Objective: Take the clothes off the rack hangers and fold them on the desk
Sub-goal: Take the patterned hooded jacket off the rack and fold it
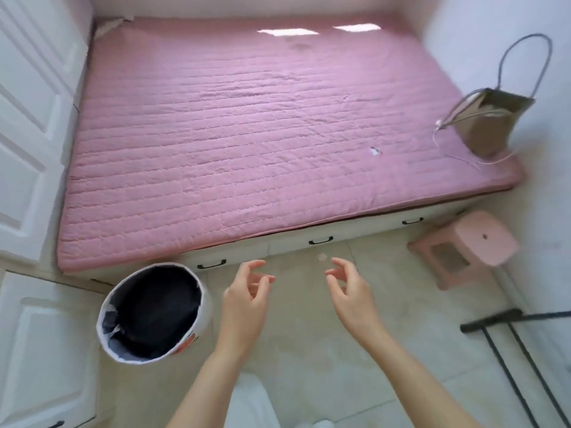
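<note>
Hovering over the tiled floor, the left hand [247,299] and right hand [349,291] are held apart with each grip loosely open and nothing in it, seemingly readied for reaching. No clothes or hangers are seen; only a black rack foot [494,324] shows at right. The pink quilted bed [247,134] lies bare ahead, likely kept free for folding.

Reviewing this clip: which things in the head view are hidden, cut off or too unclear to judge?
- Clothes and hangers: none in view; only black bars show, cut by the right edge.
- Basket: its dark inside hides any contents.
- Bag: its inside is not visible.
- Small white item on the pink mattress: too small to identify.
- Left hand and right hand: loosely curled, holding nothing.
</note>
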Tool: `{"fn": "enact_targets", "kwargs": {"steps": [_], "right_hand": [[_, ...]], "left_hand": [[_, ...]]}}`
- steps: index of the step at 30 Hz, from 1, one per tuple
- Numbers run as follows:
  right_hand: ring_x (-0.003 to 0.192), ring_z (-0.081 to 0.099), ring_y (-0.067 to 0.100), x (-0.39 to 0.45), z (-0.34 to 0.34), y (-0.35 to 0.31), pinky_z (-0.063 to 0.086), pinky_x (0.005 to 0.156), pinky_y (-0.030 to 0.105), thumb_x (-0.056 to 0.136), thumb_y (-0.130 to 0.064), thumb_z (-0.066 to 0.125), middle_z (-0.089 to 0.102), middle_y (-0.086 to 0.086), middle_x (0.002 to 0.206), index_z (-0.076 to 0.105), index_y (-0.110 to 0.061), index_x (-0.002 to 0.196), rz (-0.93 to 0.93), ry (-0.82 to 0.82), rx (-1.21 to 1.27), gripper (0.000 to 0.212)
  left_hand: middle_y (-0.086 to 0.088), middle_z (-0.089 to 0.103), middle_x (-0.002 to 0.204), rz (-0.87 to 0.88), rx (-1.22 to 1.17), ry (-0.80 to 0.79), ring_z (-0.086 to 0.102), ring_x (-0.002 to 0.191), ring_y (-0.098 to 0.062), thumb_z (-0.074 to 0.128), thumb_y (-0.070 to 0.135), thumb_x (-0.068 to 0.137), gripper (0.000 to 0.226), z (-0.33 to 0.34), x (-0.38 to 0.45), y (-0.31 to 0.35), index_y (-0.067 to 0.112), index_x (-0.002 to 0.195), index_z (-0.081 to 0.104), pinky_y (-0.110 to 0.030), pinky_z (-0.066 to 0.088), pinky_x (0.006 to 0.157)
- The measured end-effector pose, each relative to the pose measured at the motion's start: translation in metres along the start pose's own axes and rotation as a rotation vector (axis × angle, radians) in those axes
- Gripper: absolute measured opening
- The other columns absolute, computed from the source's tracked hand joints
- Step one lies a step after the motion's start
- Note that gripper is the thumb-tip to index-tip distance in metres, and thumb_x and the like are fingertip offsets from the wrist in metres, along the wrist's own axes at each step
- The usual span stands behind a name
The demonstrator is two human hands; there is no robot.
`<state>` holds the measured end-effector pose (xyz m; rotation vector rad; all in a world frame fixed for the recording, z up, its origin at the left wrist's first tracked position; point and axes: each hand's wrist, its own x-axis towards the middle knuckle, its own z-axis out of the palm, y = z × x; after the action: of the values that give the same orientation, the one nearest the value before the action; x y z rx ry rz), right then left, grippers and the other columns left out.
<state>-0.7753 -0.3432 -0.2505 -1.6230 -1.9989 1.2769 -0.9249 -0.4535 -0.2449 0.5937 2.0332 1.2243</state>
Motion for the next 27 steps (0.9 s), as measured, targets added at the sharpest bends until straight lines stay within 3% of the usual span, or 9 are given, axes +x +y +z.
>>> {"fn": "enact_targets", "kwargs": {"steps": [4, 7, 9, 12, 16, 22, 27], "right_hand": [[0.101, 0.057, 0.009, -0.051, -0.082, 0.051, 0.045, 0.092, 0.025, 0.096, -0.014, 0.052, 0.062, -0.004, 0.106, 0.052, -0.015, 0.127, 0.081, 0.147, 0.080, 0.031], [0.100, 0.055, -0.002, -0.102, -0.143, 0.100, 0.041, 0.081, 0.008, 0.097, -0.018, 0.051, 0.060, -0.010, 0.105, 0.051, -0.019, 0.126, 0.163, 0.245, 0.153, 0.029], [0.102, 0.054, -0.004, -0.142, -0.187, 0.139, 0.040, 0.076, 0.005, 0.098, -0.021, 0.050, 0.060, -0.010, 0.106, 0.051, -0.021, 0.125, 0.224, 0.339, 0.200, 0.028], [0.104, 0.058, -0.001, -0.186, -0.232, 0.176, 0.043, 0.081, 0.011, 0.098, -0.023, 0.049, 0.063, -0.008, 0.107, 0.053, -0.025, 0.121, 0.284, 0.452, 0.254, 0.024], [0.103, 0.062, 0.007, -0.242, -0.291, 0.214, 0.050, 0.093, 0.030, 0.098, -0.024, 0.049, 0.065, -0.007, 0.102, 0.055, -0.025, 0.117, 0.348, 0.642, 0.379, 0.020], [0.104, 0.061, 0.011, -0.309, -0.370, 0.262, 0.049, 0.096, 0.036, 0.097, -0.030, 0.049, 0.065, -0.005, 0.105, 0.053, -0.028, 0.118, 0.425, 0.930, 0.418, 0.021], [0.107, 0.060, 0.015, -0.346, -0.450, 0.294, 0.047, 0.098, 0.043, 0.097, -0.029, 0.051, 0.064, 0.000, 0.112, 0.052, -0.024, 0.122, 0.465, 1.143, 0.368, 0.026]], "left_hand": [[0.009, 0.072, 0.078, 0.120, 0.053, -0.163, 0.068, 0.073, -0.010, 0.058, 0.008, 0.092, 0.031, 0.075, -0.051, 0.026, 0.038, 0.097, 0.056, -0.021, 0.052, 0.066], [0.010, 0.072, 0.076, 0.175, 0.092, -0.306, 0.068, 0.071, -0.009, 0.058, 0.009, 0.090, 0.028, 0.139, -0.098, 0.046, 0.037, 0.093, 0.057, -0.029, 0.055, 0.070], [0.010, 0.071, 0.074, 0.222, 0.122, -0.424, 0.068, 0.069, -0.010, 0.058, 0.010, 0.090, 0.025, 0.188, -0.137, 0.063, 0.034, 0.092, 0.060, -0.033, 0.055, 0.071], [0.011, 0.070, 0.071, 0.259, 0.144, -0.556, 0.066, 0.067, -0.011, 0.056, 0.012, 0.091, 0.020, 0.240, -0.177, 0.081, 0.030, 0.090, 0.062, -0.034, 0.055, 0.070], [0.013, 0.069, 0.072, 0.349, 0.179, -0.731, 0.066, 0.067, -0.010, 0.057, 0.014, 0.093, 0.023, 0.306, -0.235, 0.106, 0.036, 0.088, 0.061, -0.033, 0.056, 0.070], [0.011, 0.070, 0.084, 0.528, 0.269, -1.043, 0.066, 0.079, -0.008, 0.059, 0.018, 0.092, 0.019, 0.404, -0.324, 0.141, 0.036, 0.098, 0.060, -0.030, 0.054, 0.076], [0.015, 0.069, 0.091, 0.680, 0.315, -1.242, 0.063, 0.080, -0.003, 0.061, 0.023, 0.092, 0.018, 0.472, -0.383, 0.169, 0.032, 0.108, 0.059, -0.021, 0.050, 0.073]]}}
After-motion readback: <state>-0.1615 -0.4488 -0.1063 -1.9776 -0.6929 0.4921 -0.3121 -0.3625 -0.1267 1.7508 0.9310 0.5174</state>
